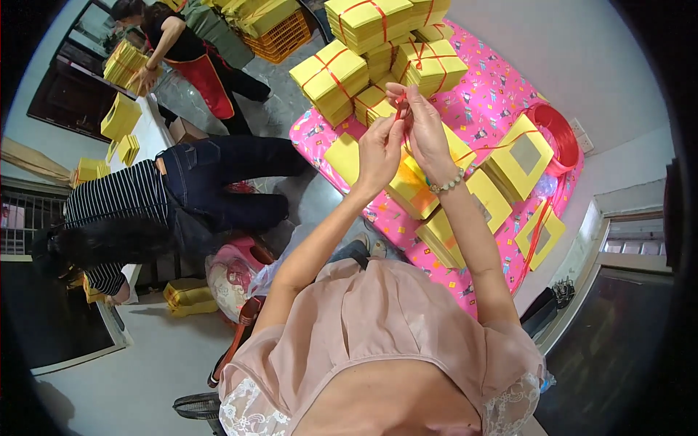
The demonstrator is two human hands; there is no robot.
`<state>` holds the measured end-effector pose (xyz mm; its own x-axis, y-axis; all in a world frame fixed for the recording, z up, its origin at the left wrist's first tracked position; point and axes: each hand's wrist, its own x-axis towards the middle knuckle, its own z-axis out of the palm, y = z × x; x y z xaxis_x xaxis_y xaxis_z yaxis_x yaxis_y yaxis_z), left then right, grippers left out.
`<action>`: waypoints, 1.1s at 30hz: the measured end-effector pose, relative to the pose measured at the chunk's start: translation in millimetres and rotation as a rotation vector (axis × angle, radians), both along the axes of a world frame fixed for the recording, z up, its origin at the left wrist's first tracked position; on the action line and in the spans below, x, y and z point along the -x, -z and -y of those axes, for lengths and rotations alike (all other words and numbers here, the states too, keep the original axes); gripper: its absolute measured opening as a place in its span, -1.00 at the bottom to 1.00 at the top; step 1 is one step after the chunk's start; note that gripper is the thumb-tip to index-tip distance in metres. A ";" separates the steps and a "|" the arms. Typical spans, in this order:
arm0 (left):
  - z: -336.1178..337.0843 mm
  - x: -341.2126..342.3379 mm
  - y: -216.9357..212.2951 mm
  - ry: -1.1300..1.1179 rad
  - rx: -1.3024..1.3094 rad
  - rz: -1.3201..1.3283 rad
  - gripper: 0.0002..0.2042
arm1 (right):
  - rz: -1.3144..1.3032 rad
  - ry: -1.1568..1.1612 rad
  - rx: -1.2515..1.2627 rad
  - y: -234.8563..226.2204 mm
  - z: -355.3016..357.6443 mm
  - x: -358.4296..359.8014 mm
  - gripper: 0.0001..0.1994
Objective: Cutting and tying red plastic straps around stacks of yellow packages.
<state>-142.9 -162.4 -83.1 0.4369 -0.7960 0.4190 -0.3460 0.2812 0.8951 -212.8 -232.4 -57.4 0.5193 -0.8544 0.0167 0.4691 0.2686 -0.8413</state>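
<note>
Both my hands are raised close together over the pink table. My left hand (379,154) pinches a thin red ribbon (400,107) between thumb and fingers. Right beside it, my right hand (427,138) has its fingers closed on the same ribbon; a beaded bracelet circles that wrist. Below them lies a stack of yellow paper pieces (411,189), partly covered by my hands and forearms. Further stacks with a grey rectangle on top (525,154) rest to the right. Beyond my hands, several yellow bundles (331,73) tied crosswise with red ribbon are piled up.
A pink patterned cloth (502,80) covers the table. A large red ribbon coil (566,142) sits at its right edge. At left, one person in a striped top (120,189) bends over a white table; another in a red apron (207,76) holds yellow stacks. An orange crate (280,40) stands behind.
</note>
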 end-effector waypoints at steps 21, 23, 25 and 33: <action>-138.1 -167.7 -91.5 -0.033 0.449 -0.692 -0.82 | -0.439 -0.861 0.508 -11.6 -24.5 25.1 -0.62; -167.9 -187.3 -80.2 -0.429 0.310 -0.438 -0.81 | -0.600 -0.987 0.659 -4.5 2.6 39.2 -0.60; -206.2 -202.0 -53.3 -0.727 -0.111 -0.020 -0.78 | -0.638 -0.979 0.666 -14.5 12.5 43.6 -0.60; -207.3 -191.3 50.2 -0.326 -0.711 0.911 -0.63 | -0.663 -0.805 1.001 0.0 -40.6 -9.3 -0.65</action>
<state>48.4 44.9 -133.3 0.4320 -0.8816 0.1903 -0.8958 -0.3951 0.2036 -203.4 -191.8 -57.4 0.9943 -0.1061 -0.0090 -0.0667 -0.5547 -0.8294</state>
